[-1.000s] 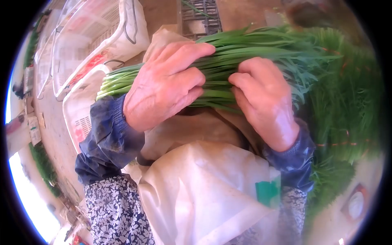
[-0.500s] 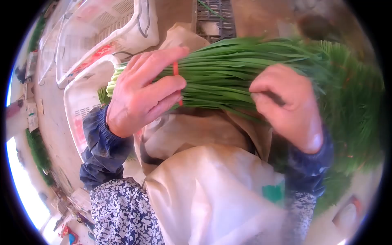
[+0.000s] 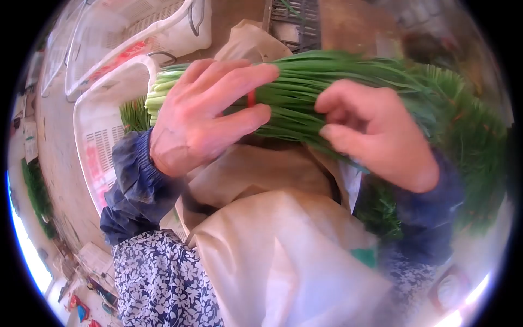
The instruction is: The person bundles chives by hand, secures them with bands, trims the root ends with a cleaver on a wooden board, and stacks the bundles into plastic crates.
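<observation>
A thick bunch of garlic chives [image 3: 310,79] lies crosswise in front of me, its pale cut ends at the left and green leaves running right. Around it sits a red band [image 3: 251,98]. My left hand [image 3: 204,117] grips the bunch from above near the pale ends, with thumb and index finger on either side of the band. Over the leaves further right, my right hand [image 3: 378,128] has half-curled fingers and a gap between thumb and index finger; nothing shows between them. A pale apron-like cloth [image 3: 283,234] covers my lap below the bunch.
White plastic crates [image 3: 90,122] stand at the left, one holding more greens [image 3: 135,114]. A dark slatted crate [image 3: 297,27] is beyond the bunch. More bundled greens [image 3: 474,136] are piled at the right, partly blurred.
My left hand and the red band appear slightly further right. My right thumb and index finger have moved apart from a near pinch, and that hand sits a little further left on the leaves.
</observation>
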